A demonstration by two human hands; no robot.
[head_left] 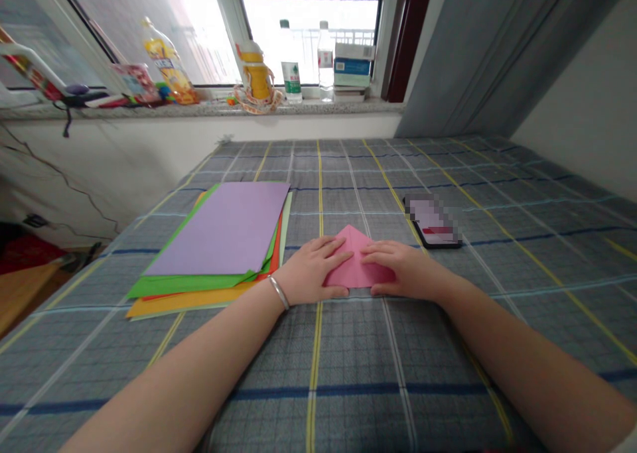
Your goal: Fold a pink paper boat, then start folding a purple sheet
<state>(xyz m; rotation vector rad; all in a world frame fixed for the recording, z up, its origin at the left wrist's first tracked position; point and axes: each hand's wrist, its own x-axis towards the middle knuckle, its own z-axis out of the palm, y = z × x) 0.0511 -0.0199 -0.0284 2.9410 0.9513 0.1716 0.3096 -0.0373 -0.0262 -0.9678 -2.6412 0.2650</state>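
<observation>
A folded piece of pink paper (356, 267) lies flat on the plaid cloth, with a pointed top and a straight lower edge. My left hand (317, 269) rests on its left side, fingers stretched over the paper and thumb near the lower edge. On the right side, my right hand (398, 268) lies with its fingers spread across the paper. Both hands cover the outer corners of the sheet, so those are hidden. A silver bangle (279, 292) circles my left wrist.
A stack of coloured paper, purple sheet (223, 227) on top, lies to the left. A phone (432, 222) lies to the right. Beyond the plaid cloth (358, 353), a windowsill (209, 110) holds bottles, a yellow cup (257, 75), a tube and boxes (352, 68).
</observation>
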